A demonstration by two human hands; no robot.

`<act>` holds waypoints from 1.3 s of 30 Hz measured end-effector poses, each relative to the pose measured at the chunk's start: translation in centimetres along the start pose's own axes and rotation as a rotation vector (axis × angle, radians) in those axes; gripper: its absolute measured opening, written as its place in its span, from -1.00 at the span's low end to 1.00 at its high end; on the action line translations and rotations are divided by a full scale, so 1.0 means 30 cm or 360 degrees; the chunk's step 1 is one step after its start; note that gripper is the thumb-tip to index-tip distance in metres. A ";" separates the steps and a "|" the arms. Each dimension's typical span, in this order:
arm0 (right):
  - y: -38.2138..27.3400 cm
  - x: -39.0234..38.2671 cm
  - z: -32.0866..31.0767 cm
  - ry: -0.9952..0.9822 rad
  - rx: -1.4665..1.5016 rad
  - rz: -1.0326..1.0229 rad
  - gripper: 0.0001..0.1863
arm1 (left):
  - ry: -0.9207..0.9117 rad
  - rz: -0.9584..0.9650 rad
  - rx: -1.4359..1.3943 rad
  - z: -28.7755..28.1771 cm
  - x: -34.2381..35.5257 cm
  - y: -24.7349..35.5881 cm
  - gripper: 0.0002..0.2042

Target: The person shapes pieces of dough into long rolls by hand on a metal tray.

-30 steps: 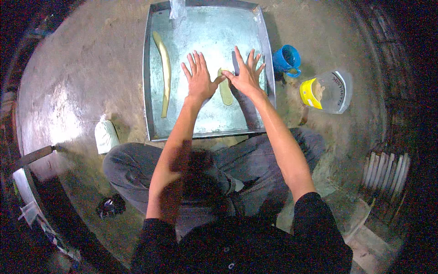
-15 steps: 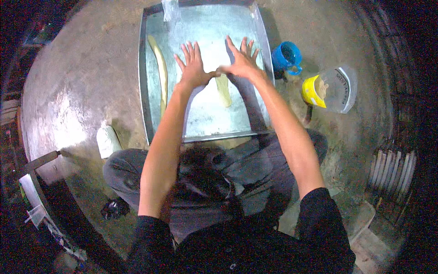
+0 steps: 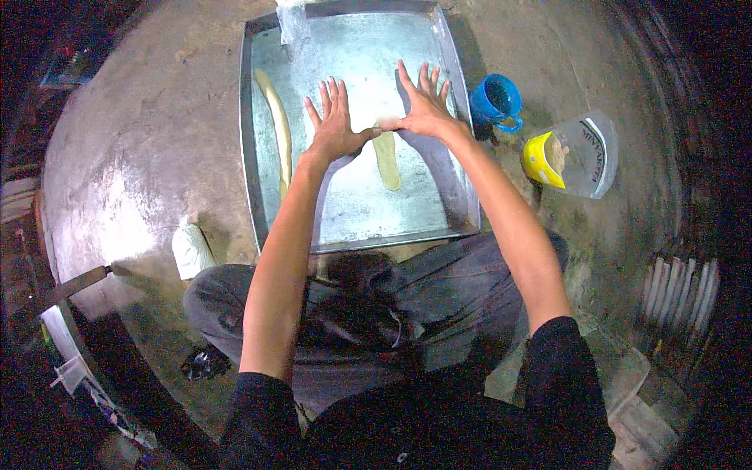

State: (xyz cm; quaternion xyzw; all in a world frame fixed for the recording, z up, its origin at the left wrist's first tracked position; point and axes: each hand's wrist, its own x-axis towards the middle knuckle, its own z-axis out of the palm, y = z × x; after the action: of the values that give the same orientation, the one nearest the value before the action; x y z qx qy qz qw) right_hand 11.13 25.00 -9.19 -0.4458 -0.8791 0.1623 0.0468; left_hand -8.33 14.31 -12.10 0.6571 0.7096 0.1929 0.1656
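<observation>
A flattened strip of pale dough (image 3: 388,166) lies in the middle of a shallow metal tray (image 3: 356,215). My left hand (image 3: 335,131) is over the tray with its fingers spread, its thumb reaching to the far end of the strip. Opposite it, my right hand (image 3: 427,113) has its fingers spread too, and its slightly blurred thumb meets the same end. The two thumbs nearly touch there; how hard they press cannot be seen. Along the tray's left side runs a longer dough roll (image 3: 279,125), partly hidden by my left forearm.
Right of the tray stand a blue mug (image 3: 495,100) and a clear plastic tub with a yellow part (image 3: 544,159). A clear plastic bag (image 3: 293,23) hangs over the tray's far edge. A white bag (image 3: 191,251) sits by my left knee, a black bag (image 3: 205,362) farther back.
The whole view has shifted slightly. Both hands stay spread over the dough, the left a little nearer to me. More of the strip shows below the thumbs, looking slightly longer.
</observation>
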 end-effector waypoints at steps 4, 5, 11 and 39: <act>-0.039 0.008 -0.015 -0.0006 -0.0164 -0.0089 0.53 | -0.0001 -0.0013 0.0083 0.005 0.003 -0.009 0.36; -0.051 0.009 -0.024 -0.0030 -0.0150 -0.0073 0.52 | -0.0006 -0.0022 0.0101 0.006 0.005 -0.011 0.38; -0.052 -0.078 -0.036 -0.0114 0.0073 0.0022 0.49 | -0.0135 0.0003 0.0058 -0.018 -0.004 -0.006 0.52; -0.073 -0.140 -0.032 -0.0277 -0.0064 0.0134 0.58 | -0.0214 -0.0028 -0.0018 -0.002 -0.086 0.028 0.52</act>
State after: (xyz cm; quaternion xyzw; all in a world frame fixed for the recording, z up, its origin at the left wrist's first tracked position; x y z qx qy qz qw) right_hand 12.17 20.68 -7.30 -0.4675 -0.8633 0.1846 -0.0455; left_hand -7.42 11.78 -11.68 0.6614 0.7014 0.1510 0.2184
